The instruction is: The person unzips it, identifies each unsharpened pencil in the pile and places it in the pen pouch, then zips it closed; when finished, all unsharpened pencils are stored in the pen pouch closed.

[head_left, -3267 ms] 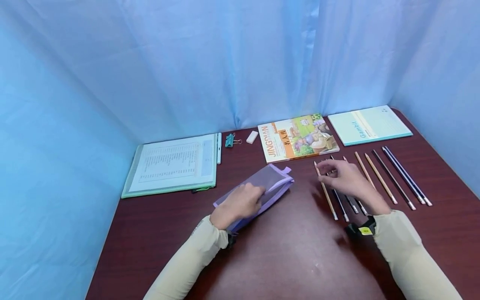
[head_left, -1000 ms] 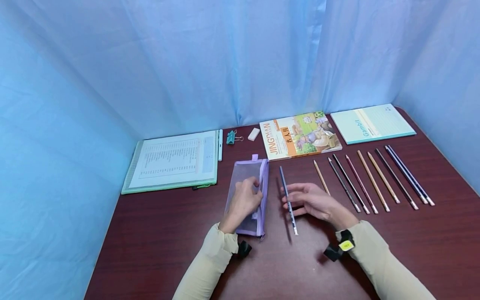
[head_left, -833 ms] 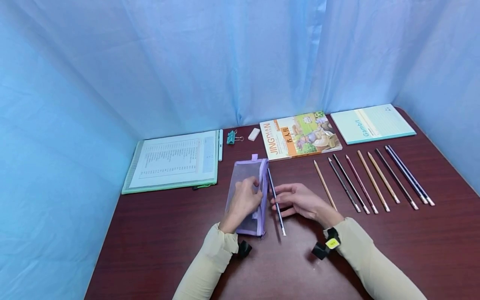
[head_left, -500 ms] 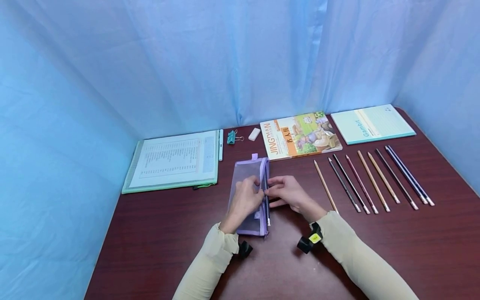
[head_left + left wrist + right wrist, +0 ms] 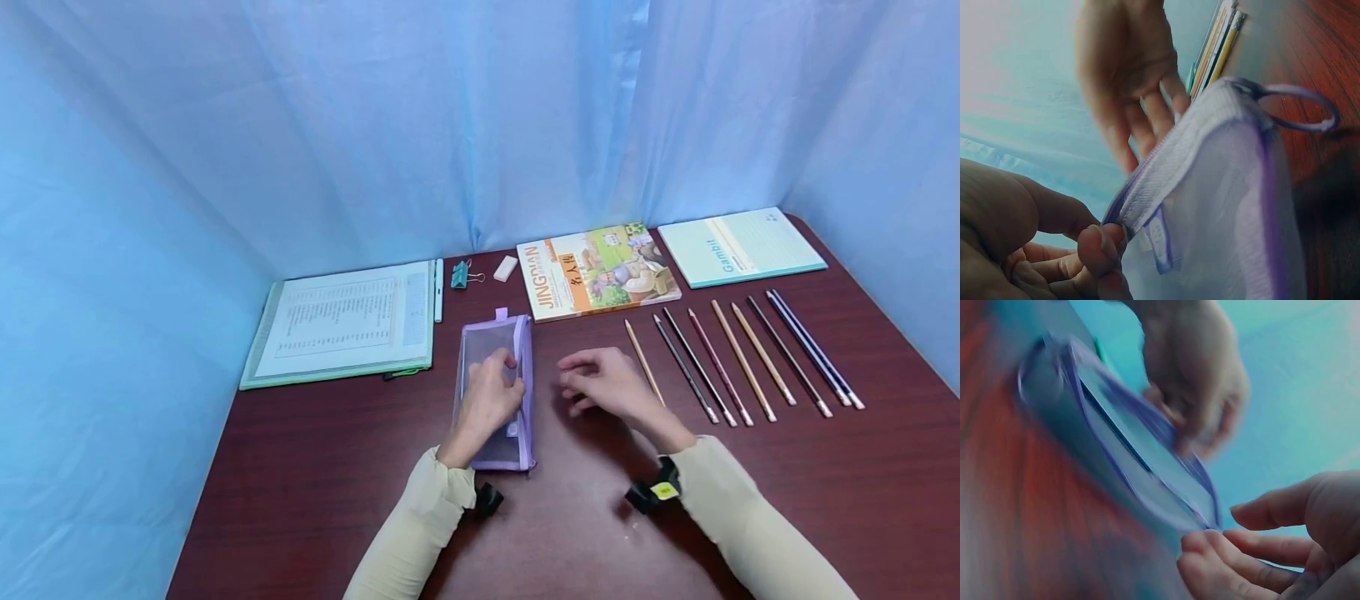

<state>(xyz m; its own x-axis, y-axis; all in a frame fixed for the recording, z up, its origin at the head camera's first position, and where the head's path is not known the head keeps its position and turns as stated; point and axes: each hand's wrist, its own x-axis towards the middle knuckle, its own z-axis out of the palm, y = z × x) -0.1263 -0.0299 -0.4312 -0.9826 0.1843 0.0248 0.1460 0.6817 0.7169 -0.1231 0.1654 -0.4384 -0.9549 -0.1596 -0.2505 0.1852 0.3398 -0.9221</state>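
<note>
Blue curtains (image 5: 337, 142) are enclosing a dark red-brown desk (image 5: 337, 483) at the back and both sides. Toward the back edge, left to right, a document folder (image 5: 337, 321), a pen (image 5: 438, 290), a binder clip (image 5: 460, 275), an eraser (image 5: 506, 268), a book (image 5: 598, 271) and a notebook (image 5: 742, 247) are lying in line. Mid-desk, a purple mesh pouch (image 5: 491, 340) is resting lengthwise, its tabbed end pointing toward the curtain, near the book's corner.

Left hand (image 5: 487, 396) is pinching the pouch's rim beside the zip; the mouth is gaping, and a dark pencil (image 5: 1116, 428) is lying inside along the opening (right wrist view, blurred). Right hand (image 5: 606, 383) is hovering bare, just right of the pouch and apart from it, fingers loosely bent and parted.

Nine pencils (image 5: 742, 360) are lying in a slanted row further right, the hand partly covering the leftmost. Between pouch and row, a strip of desk is leaving working room; broader margins are running leftward and toward the front.
</note>
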